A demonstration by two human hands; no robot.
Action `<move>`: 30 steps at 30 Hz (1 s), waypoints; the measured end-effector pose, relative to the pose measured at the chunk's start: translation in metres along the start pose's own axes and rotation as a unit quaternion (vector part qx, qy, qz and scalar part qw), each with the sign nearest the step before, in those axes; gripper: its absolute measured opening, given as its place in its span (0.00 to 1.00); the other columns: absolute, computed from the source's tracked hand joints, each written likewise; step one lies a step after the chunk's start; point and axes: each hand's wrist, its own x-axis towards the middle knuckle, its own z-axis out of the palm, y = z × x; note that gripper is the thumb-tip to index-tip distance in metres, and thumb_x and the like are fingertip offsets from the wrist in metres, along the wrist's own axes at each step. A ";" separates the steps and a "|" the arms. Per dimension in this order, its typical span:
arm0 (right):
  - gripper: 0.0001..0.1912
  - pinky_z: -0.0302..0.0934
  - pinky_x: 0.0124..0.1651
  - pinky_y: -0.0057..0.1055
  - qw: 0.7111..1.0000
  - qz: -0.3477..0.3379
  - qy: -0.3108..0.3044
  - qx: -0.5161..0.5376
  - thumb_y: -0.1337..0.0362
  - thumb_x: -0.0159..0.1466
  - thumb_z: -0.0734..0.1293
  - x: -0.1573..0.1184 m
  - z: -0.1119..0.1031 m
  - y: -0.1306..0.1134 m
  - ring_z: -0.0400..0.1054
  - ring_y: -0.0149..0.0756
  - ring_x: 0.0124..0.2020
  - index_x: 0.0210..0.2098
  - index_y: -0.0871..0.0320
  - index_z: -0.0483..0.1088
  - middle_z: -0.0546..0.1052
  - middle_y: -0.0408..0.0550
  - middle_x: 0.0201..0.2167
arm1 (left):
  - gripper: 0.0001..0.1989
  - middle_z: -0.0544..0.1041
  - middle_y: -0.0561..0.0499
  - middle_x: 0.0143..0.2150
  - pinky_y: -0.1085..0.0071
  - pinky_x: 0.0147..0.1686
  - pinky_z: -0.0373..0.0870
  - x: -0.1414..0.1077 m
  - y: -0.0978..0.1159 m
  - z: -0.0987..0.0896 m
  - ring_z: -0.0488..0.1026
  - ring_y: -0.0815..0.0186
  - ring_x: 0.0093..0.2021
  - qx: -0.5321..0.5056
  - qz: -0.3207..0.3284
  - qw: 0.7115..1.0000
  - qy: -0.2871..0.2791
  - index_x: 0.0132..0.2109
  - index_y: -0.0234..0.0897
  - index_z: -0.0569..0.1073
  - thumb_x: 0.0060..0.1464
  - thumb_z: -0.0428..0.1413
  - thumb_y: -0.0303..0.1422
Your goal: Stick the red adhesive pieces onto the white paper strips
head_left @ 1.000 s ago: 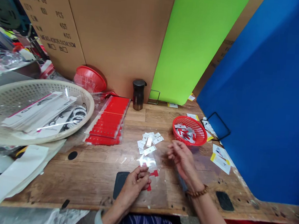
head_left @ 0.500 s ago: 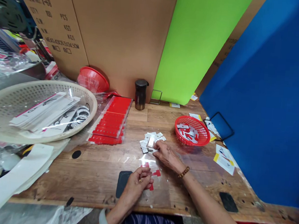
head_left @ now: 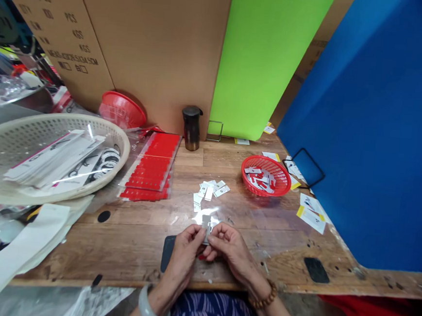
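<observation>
My left hand (head_left: 185,248) and my right hand (head_left: 231,249) meet near the table's front edge, fingers pinched. Between their fingertips is a small flat silvery-grey plate (head_left: 206,222), partly covered by the thumbs. A bit of red shows under the fingers; most of it is hidden. Glossy clear film appears to lie around the fingertips. Just beyond the hands, several small white plates (head_left: 209,192) lie loose in a pile on the wooden table. Which hand carries more of the held plate I cannot make out.
Right of the pile stands a red basket (head_left: 247,184) of white and red pieces. Red sheets (head_left: 147,170) lie to the left, by a large cream basket (head_left: 120,170). Behind are a dark flask (head_left: 191,129), a green board (head_left: 266,60) and a blue board (head_left: 362,140).
My right hand has drawn back from the pile to my left hand, bringing a small plate. The red pieces by my left hand are now mostly hidden. The view has shifted slightly.
</observation>
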 end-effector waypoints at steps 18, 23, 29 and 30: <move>0.13 0.57 0.25 0.19 0.980 -0.080 -0.113 0.141 0.60 0.54 0.73 -0.004 -0.017 0.006 0.63 0.22 0.21 0.36 0.60 0.70 0.71 0.40 0.23 | 0.12 0.73 0.50 0.24 0.83 0.17 0.63 -0.023 0.020 -0.002 0.66 0.78 0.18 -0.010 -0.171 0.978 -0.122 0.31 0.27 0.74 0.45 0.63 0.35; 0.11 0.58 0.26 0.20 0.984 -0.113 -0.071 0.122 0.61 0.55 0.72 -0.005 -0.015 0.011 0.63 0.22 0.21 0.35 0.58 0.71 0.72 0.39 0.25 | 0.12 0.74 0.50 0.23 0.85 0.16 0.63 -0.021 0.021 -0.001 0.67 0.78 0.16 -0.053 -0.204 0.972 -0.104 0.32 0.26 0.75 0.43 0.64 0.32; 0.16 0.61 0.30 0.24 0.992 -0.110 -0.038 0.044 0.61 0.57 0.70 -0.001 -0.018 0.011 0.66 0.26 0.25 0.45 0.55 0.69 0.71 0.41 0.30 | 0.12 0.77 0.48 0.27 0.82 0.22 0.71 -0.018 0.022 -0.006 0.72 0.74 0.21 -0.029 -0.161 0.985 -0.058 0.31 0.27 0.75 0.41 0.66 0.32; 0.19 0.61 0.30 0.25 0.994 -0.107 -0.019 0.020 0.60 0.57 0.69 0.000 -0.020 0.010 0.66 0.26 0.26 0.48 0.55 0.67 0.71 0.41 0.32 | 0.13 0.77 0.47 0.26 0.81 0.23 0.72 -0.016 0.022 -0.009 0.73 0.73 0.21 -0.017 -0.147 0.988 -0.039 0.31 0.28 0.74 0.40 0.66 0.33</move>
